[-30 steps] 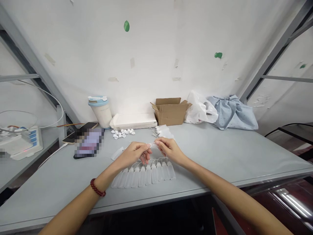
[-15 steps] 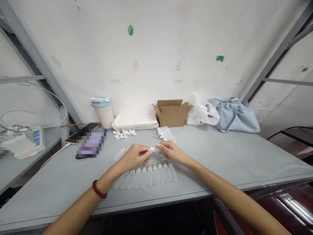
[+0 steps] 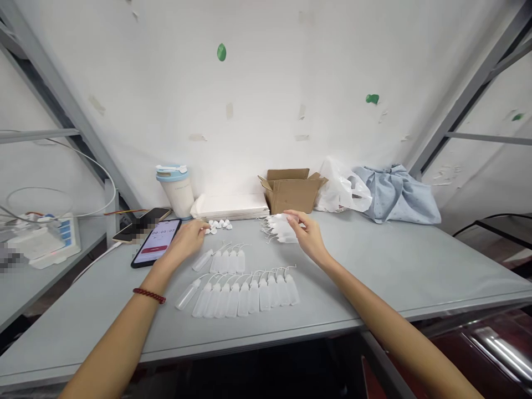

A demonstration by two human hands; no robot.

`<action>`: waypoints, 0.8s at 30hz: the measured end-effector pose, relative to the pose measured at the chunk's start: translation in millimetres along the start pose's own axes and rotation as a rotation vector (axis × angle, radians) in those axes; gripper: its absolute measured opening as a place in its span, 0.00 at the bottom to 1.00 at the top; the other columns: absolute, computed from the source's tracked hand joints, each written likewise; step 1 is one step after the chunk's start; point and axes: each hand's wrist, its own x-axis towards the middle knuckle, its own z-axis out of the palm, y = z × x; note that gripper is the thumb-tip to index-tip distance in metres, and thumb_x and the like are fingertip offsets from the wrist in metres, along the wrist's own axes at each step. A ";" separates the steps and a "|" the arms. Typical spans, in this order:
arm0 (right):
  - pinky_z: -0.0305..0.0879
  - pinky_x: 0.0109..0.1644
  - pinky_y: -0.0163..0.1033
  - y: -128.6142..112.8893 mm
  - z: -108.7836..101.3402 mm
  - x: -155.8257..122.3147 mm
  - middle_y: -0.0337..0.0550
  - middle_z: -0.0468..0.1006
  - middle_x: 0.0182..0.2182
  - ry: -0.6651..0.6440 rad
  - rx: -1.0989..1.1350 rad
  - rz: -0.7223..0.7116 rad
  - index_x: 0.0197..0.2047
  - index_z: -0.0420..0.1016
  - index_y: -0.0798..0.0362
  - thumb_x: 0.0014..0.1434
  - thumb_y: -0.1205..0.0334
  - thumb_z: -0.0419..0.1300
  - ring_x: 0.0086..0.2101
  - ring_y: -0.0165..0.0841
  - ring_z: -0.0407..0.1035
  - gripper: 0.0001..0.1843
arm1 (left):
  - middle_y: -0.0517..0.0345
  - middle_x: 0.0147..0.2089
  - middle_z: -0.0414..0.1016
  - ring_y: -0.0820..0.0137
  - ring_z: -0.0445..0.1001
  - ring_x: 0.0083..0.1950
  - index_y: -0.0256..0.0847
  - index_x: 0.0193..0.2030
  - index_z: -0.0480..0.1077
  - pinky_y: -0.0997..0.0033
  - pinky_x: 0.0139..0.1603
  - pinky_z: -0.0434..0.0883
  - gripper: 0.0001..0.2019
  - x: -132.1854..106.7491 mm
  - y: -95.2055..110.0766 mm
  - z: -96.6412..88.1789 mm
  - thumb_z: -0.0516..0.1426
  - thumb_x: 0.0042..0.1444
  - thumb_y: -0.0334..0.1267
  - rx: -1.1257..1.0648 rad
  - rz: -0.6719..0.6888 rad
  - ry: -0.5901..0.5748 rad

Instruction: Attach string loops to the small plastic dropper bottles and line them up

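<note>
My left hand reaches over a small heap of white caps, its fingers drawn together on a cap at the near side; the thumb is mostly hidden. At the centre back, my right hand has thumb and index finger around the end of a small translucent squeeze bottle on a stack of similar bottles. Thin white tubes stick out of their necks. Nearer me lies a long row of squeeze bottles with curved tubes, and behind it a shorter row.
Two phones, the nearer phone with a lit screen, lie at the left by a lidded cup. Along the wall stand a white flat stack, an open cardboard box, a plastic bag and a blue cloth bundle.
My hands, together above the front row, have parted. The left moved left and back to the caps; the right moved back and right to the stacked bottles. Both bottle rows are now uncovered.
</note>
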 end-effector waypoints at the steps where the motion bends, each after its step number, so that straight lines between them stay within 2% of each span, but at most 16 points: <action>1: 0.60 0.35 0.35 2.9 0.4 1.1 0.44 0.72 0.34 0.001 -0.026 -0.017 0.46 0.75 0.53 0.60 0.54 0.52 0.31 0.31 0.63 0.17 | 0.44 0.45 0.77 0.57 0.73 0.48 0.35 0.39 0.74 0.60 0.51 0.66 0.18 0.6 -2.0 4.5 0.45 0.50 0.34 -0.003 0.024 -0.024; 4: 0.61 0.34 0.36 12.8 0.8 6.1 0.45 0.70 0.35 -0.004 -0.078 -0.048 0.49 0.74 0.53 0.60 0.56 0.51 0.32 0.32 0.63 0.19 | 0.45 0.47 0.76 0.59 0.73 0.48 0.34 0.40 0.74 0.62 0.51 0.67 0.18 1.4 -2.4 15.0 0.46 0.49 0.34 -0.069 0.089 -0.066; 9: 0.63 0.35 0.37 29.8 -4.7 17.7 0.47 0.70 0.37 0.037 -0.112 -0.056 0.51 0.73 0.53 0.59 0.58 0.50 0.34 0.33 0.65 0.19 | 0.47 0.46 0.76 0.59 0.72 0.49 0.36 0.39 0.75 0.62 0.52 0.66 0.17 3.3 0.8 22.2 0.47 0.48 0.32 -0.088 0.127 -0.040; 14: 0.64 0.36 0.38 36.3 -11.3 20.0 0.49 0.72 0.42 0.055 -0.093 0.011 0.49 0.74 0.54 0.58 0.58 0.52 0.38 0.35 0.66 0.19 | 0.50 0.44 0.77 0.61 0.74 0.44 0.38 0.40 0.75 0.63 0.47 0.68 0.17 3.0 3.7 23.6 0.48 0.49 0.34 -0.160 0.087 -0.077; 18: 0.65 0.37 0.39 39.7 -7.7 21.4 0.49 0.73 0.44 0.049 -0.018 0.039 0.47 0.75 0.52 0.56 0.59 0.53 0.40 0.36 0.68 0.18 | 0.51 0.42 0.77 0.63 0.74 0.40 0.38 0.39 0.76 0.65 0.44 0.69 0.16 1.1 8.7 22.6 0.49 0.50 0.38 -0.234 0.053 -0.123; 21: 0.65 0.38 0.39 44.1 1.3 34.0 0.48 0.76 0.42 0.004 -0.014 0.061 0.47 0.75 0.54 0.54 0.59 0.54 0.37 0.35 0.68 0.19 | 0.52 0.40 0.78 0.65 0.74 0.37 0.38 0.38 0.76 0.67 0.42 0.69 0.16 -0.1 12.4 21.1 0.50 0.48 0.38 -0.247 0.030 -0.130; 24: 0.64 0.39 0.39 47.3 13.3 54.1 0.46 0.78 0.37 -0.104 -0.092 0.036 0.45 0.76 0.55 0.54 0.59 0.55 0.34 0.34 0.69 0.18 | 0.52 0.40 0.78 0.65 0.74 0.36 0.37 0.39 0.76 0.69 0.40 0.69 0.16 -0.7 14.0 19.8 0.52 0.48 0.38 -0.238 0.015 -0.127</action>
